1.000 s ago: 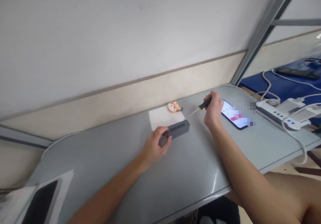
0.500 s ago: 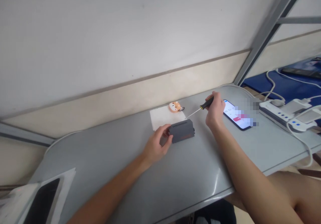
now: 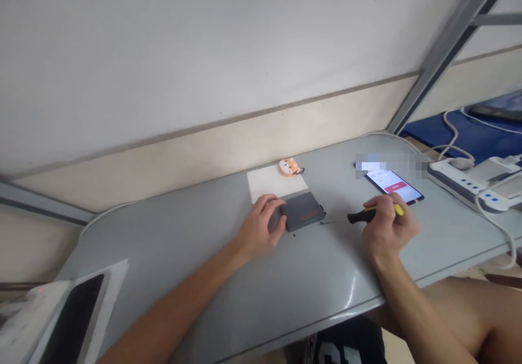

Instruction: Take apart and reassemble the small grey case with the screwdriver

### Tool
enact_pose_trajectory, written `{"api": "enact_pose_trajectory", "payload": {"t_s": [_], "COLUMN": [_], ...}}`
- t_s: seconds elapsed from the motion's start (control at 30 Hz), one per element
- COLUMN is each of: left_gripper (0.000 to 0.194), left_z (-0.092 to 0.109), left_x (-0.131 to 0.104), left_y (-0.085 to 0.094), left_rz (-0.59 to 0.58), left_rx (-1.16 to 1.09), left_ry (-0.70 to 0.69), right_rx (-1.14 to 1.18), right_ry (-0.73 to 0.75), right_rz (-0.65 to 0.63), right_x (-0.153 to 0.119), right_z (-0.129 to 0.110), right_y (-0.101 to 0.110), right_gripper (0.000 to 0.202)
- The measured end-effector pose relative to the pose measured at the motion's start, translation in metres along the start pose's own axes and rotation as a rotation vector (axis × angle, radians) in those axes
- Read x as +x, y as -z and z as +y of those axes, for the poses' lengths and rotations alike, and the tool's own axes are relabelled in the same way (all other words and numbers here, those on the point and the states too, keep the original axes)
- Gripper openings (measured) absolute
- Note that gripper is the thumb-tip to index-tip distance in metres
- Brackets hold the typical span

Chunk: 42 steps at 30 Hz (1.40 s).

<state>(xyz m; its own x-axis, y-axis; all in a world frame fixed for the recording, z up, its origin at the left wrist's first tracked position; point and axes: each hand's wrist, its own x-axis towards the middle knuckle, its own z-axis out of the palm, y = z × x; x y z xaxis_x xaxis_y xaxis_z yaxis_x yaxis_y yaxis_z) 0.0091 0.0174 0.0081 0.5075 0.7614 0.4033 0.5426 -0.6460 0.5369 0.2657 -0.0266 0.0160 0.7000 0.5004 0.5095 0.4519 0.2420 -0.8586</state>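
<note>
My left hand (image 3: pixel 263 228) grips the left end of a dark grey box (image 3: pixel 302 210) with vent slots and reddish lettering, which lies flat on the grey table (image 3: pixel 183 233). In my right hand (image 3: pixel 387 225) is a black and yellow screwdriver (image 3: pixel 362 215), its thin shaft pointing left. Its tip is at a small dark piece beside the box's lower right corner. Another tiny dark piece (image 3: pixel 294 235) lies just in front of the box. Behind the box are a white paper (image 3: pixel 267 183) and an orange and white animal-face case (image 3: pixel 289 167).
A lit phone (image 3: pixel 397 185) lies beyond my right hand. At the right, a white power strip (image 3: pixel 468 184) carries plugs and cables. On the left, a dark phone (image 3: pixel 75 318) rests on papers. The wall (image 3: pixel 204 141) borders the table's back edge.
The box has tipped from standing on its long side to lying flat. My right hand and screwdriver have moved down and right, and small dark pieces now show beside the box.
</note>
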Motion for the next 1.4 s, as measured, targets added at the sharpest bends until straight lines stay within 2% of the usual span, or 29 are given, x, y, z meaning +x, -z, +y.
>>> {"api": "enact_pose_trajectory", "payload": {"t_s": [0.1,0.2,0.3,0.4,0.5,0.57,0.67,0.77,0.9,0.97,1.03,1.17,1.23,1.4], "left_gripper": [0.033,0.033,0.032,0.029,0.025,0.027,0.027,0.019,0.011,0.012,0.015,0.022,0.023,0.022], "left_z": [0.003,0.002,0.001,0.002,0.004,0.005,0.003,-0.002,-0.008,-0.01,-0.014,-0.035,-0.048,-0.069], "left_x": [-0.001,-0.002,-0.002,-0.002,-0.002,-0.002,-0.003,-0.004,-0.003,-0.001,0.002,0.011,0.014,0.016], "left_y": [0.002,0.002,0.002,0.003,0.005,0.006,0.004,0.001,-0.003,-0.002,-0.001,0.003,0.005,0.005], "left_rz": [-0.037,-0.041,-0.007,0.005,-0.014,-0.039,-0.063,-0.024,0.041,0.068,0.108,0.215,0.223,0.234], "left_rx": [0.035,0.05,0.045,0.054,0.074,0.084,0.11,0.145,0.159,0.147,0.123,0.153,0.227,0.276], "left_ry": [-0.059,-0.11,-0.172,-0.239,-0.295,-0.33,-0.375,-0.385,-0.397,-0.371,-0.286,0.016,0.121,0.233], "right_rx": [-0.053,-0.016,0.065,0.09,0.093,0.122,0.179,0.222,0.277,0.31,0.333,0.348,0.352,0.298], "right_ry": [0.007,-0.07,-0.162,-0.174,-0.168,-0.202,-0.285,-0.357,-0.425,-0.457,-0.483,-0.52,-0.529,-0.533], "right_rz": [-0.044,-0.12,-0.311,-0.52,-0.621,-0.617,-0.541,-0.491,-0.501,-0.487,-0.455,-0.403,-0.401,-0.421], "right_x": [-0.002,-0.002,-0.004,-0.01,-0.015,-0.014,-0.011,-0.007,-0.007,-0.006,-0.006,-0.003,-0.003,-0.004], "right_z": [0.008,0.008,0.001,-0.004,-0.006,-0.006,-0.006,-0.008,-0.009,-0.007,-0.004,0.001,0.002,-0.001], "right_y": [0.004,0.003,0.002,0.001,0.0,-0.001,-0.003,-0.005,-0.009,-0.01,-0.012,-0.014,-0.014,-0.013], "right_gripper": [0.034,0.037,0.039,0.039,0.039,0.04,0.044,0.045,0.045,0.045,0.046,0.05,0.052,0.049]}}
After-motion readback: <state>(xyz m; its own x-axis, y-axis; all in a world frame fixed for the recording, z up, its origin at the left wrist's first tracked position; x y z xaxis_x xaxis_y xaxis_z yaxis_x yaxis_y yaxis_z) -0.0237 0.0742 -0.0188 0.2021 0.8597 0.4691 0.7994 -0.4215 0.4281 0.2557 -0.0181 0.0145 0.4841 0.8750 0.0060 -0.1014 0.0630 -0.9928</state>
